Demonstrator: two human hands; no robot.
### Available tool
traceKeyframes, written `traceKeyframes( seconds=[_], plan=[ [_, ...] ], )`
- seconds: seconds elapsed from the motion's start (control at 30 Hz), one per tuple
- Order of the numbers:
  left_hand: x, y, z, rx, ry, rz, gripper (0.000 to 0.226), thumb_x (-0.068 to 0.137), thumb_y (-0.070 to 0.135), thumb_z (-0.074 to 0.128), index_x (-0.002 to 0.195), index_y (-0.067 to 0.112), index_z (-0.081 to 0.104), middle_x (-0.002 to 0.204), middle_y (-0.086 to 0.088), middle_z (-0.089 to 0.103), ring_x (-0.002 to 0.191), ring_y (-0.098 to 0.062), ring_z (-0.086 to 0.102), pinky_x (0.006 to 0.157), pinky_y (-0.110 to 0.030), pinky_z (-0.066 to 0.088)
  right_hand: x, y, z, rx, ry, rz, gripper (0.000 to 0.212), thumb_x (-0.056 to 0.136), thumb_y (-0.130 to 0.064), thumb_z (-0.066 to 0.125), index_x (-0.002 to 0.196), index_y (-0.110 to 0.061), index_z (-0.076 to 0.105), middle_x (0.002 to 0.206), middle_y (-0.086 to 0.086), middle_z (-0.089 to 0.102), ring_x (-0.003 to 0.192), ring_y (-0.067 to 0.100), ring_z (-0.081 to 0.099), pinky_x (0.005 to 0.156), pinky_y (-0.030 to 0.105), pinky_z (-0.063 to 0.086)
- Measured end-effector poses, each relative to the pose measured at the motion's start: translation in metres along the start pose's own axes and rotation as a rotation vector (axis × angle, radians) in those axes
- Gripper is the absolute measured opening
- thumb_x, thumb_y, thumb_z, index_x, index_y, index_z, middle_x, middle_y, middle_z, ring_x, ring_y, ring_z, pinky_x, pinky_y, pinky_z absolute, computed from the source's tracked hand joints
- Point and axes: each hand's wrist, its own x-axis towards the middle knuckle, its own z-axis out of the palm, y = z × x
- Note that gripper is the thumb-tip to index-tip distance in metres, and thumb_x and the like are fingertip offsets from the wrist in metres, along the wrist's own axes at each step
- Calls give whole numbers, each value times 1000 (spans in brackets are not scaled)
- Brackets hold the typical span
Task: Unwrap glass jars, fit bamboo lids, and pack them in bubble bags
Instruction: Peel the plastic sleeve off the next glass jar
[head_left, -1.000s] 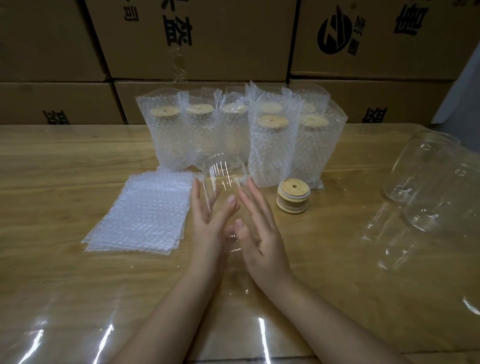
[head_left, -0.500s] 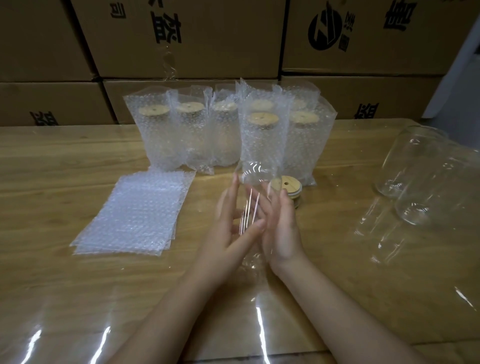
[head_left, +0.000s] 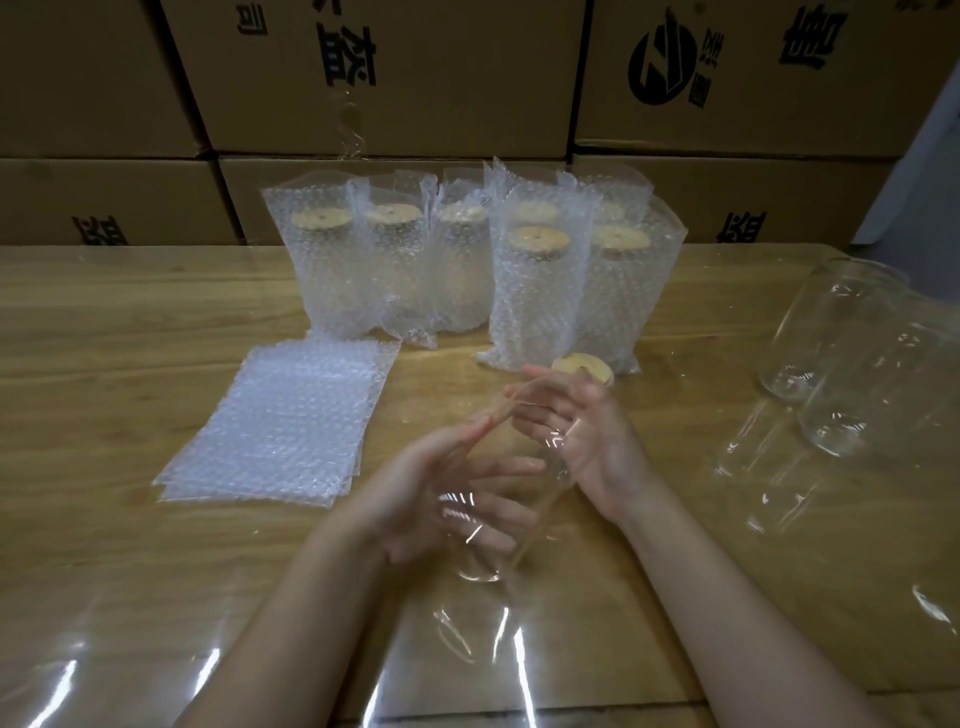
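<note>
Left hand and right hand grip unlidded glass jar. We see packed jars at 12 o'clock; wrapped jars at 3 o'clock remain.

Dim warm light, white glare streaks on plastic film, soft overall blur, wide-angle bowing at edges

Clear glossy glass jar; bumpy plastic bubble bags; wood-grain table.
</note>
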Motion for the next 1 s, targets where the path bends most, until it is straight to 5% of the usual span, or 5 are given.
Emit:
traceKeyframes(
  seconds=[0.2,0.37,0.77,0.87,1.0],
  plan=[
    [12,-2,-17,-262,234,74,45,72,32,65,107,5,64,114,-16,69,108,-41,64,95,-61,46,3,6,2,-150,236,-234,25,80,-35,54,91,-25,73,88,7,70,87,20,64,83,35,50],
    [24,-6,-15,-240,521,351,29,85,34,62,110,20,60,108,-6,64,96,-26,66,74,-47,60,-8,20,10,-400,306,-470,26,86,-48,43,100,-36,62,106,-4,64,99,12,59,91,31,47],
    [11,-17,-25,714,570,1039,34,84,36,58,117,43,54,122,1,54,110,-22,60,83,-38,54,-8,13,12,-42,131,144,37,96,-48,37,111,-27,62,105,14,66,89,26,70,64,42,58],
    [11,-17,-26,553,571,945,36,81,38,58,117,42,55,123,0,57,112,-23,59,84,-44,55,-5,13,12,-192,134,177,42,94,-56,34,112,-26,57,103,17,67,79,27,72,55,34,56],
    [13,-12,-22,235,516,710,34,72,43,63,106,44,62,113,5,64,107,-22,64,71,-38,58,-5,16,10,-394,170,-123,40,80,-64,46,104,-35,59,93,6,67,75,24,70,56,27,53]
  ],
)
